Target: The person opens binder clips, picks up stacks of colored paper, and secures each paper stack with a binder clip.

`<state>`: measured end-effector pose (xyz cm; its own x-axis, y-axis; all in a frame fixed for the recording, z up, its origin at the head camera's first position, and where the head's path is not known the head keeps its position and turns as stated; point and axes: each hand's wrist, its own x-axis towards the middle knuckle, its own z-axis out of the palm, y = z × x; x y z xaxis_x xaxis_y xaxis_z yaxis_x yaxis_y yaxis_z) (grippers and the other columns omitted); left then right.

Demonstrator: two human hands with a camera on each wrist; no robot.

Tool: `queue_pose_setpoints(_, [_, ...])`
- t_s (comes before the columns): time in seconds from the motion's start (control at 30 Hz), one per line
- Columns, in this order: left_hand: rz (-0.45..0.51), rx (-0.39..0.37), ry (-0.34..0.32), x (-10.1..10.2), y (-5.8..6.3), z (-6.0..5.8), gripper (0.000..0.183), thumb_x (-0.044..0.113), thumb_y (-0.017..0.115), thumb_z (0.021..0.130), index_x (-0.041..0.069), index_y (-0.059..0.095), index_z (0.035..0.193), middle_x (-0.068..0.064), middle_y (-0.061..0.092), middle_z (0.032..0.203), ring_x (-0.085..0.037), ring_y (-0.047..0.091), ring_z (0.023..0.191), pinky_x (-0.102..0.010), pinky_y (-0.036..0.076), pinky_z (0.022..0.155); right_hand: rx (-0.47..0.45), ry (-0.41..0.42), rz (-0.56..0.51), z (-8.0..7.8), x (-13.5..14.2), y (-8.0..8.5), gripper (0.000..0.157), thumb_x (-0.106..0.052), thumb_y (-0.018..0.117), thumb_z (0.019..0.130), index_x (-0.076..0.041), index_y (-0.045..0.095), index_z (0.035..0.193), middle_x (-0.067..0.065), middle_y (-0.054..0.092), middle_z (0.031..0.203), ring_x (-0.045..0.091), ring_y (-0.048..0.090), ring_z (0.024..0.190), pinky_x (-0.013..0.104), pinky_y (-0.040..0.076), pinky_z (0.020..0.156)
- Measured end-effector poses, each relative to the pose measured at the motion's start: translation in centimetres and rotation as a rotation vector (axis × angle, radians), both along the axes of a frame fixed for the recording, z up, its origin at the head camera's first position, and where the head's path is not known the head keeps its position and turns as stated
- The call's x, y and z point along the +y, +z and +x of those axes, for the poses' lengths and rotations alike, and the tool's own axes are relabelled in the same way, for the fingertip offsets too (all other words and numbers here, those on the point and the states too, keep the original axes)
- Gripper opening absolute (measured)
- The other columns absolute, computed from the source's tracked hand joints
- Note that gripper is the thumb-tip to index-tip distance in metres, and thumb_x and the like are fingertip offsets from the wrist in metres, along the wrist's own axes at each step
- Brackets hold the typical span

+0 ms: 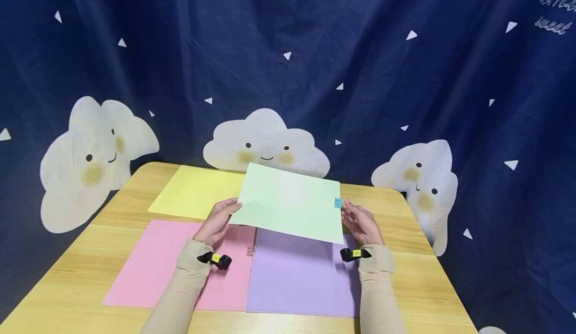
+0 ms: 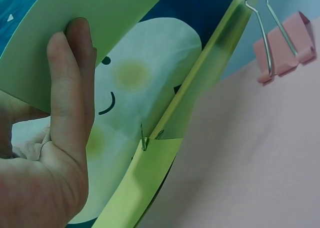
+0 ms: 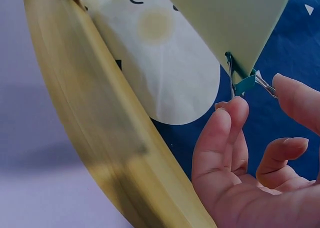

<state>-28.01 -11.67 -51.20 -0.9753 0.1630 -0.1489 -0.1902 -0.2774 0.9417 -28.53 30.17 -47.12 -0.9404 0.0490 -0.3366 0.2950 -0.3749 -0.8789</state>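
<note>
A pale green sheet or stack of paper (image 1: 288,206) is held up at a tilt over the table in the head view. My left hand (image 1: 218,220) grips its left edge, thumb on top and fingers behind. At the right edge sits a blue binder clip (image 1: 338,203). My right hand (image 1: 362,223) pinches that clip; in the right wrist view the thumb meets one wire handle and the fingertips the other, with the clip's teal body (image 3: 245,82) on the paper's edge.
Pink paper (image 1: 144,264) with a pink binder clip (image 1: 250,251) at its right edge lies on the wooden table (image 1: 67,269). Purple paper (image 1: 301,284) lies beside it, under the raised sheet. Yellow paper (image 1: 193,189) lies at the back left. Behind hangs a blue curtain (image 1: 252,74).
</note>
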Motion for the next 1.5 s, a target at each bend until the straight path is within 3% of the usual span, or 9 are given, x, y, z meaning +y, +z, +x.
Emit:
queue_pose_setpoints(0.47, [-0.006,-0.004,0.008,0.05,0.04,0.03,0.056,0.011,0.053,0.106,-0.013,0.032,0.152,0.01,0.069,0.098,0.002,0.07,0.082,-0.01,0.06,0.075,0.002,0.003,0.002,0.04,-0.01,-0.03,0.017,-0.025,0.067,0.102,-0.013,0.058,0.094,-0.006,0.071,0.08,0.007,0.066,0.079,0.02,0.059,0.078])
queue_pose_setpoints(0.77, [0.029,0.019,-0.01,0.12,0.1,0.04,0.05,0.01,0.051,0.107,-0.015,0.035,0.148,0.009,0.072,0.097,-0.001,0.072,0.087,-0.017,0.064,0.081,0.004,0.013,-0.007,0.09,-0.04,0.02,0.017,-0.026,0.064,0.104,-0.011,0.055,0.105,-0.006,0.071,0.082,0.006,0.066,0.081,0.021,0.057,0.081])
queue_pose_setpoints(1.0, [0.02,0.002,0.003,0.2,0.24,0.07,0.05,0.012,0.053,0.107,-0.012,0.037,0.147,0.01,0.069,0.099,-0.002,0.07,0.088,-0.02,0.065,0.08,0.015,0.017,0.004,0.01,-0.12,0.06,0.026,-0.026,0.062,0.105,-0.01,0.048,0.119,-0.005,0.07,0.09,0.006,0.066,0.087,0.02,0.057,0.082])
queue_pose_setpoints(1.27, [0.039,-0.014,0.006,0.1,0.36,0.11,0.049,0.012,0.053,0.107,-0.009,0.037,0.148,0.009,0.069,0.1,-0.002,0.071,0.086,-0.019,0.065,0.077,0.009,0.012,0.035,-0.05,-0.17,0.02,0.028,-0.027,0.062,0.105,-0.011,0.048,0.122,-0.005,0.069,0.093,0.006,0.066,0.086,0.02,0.057,0.083])
queue_pose_setpoints(1.5, [0.075,-0.018,0.006,0.16,0.46,0.21,0.047,0.012,0.053,0.107,-0.009,0.04,0.147,0.007,0.073,0.099,-0.005,0.074,0.086,-0.023,0.066,0.079,-0.011,-0.004,0.042,-0.12,-0.24,-0.2,0.046,-0.026,0.065,0.103,-0.007,0.041,0.138,-0.002,0.067,0.099,0.008,0.069,0.088,0.022,0.058,0.083])
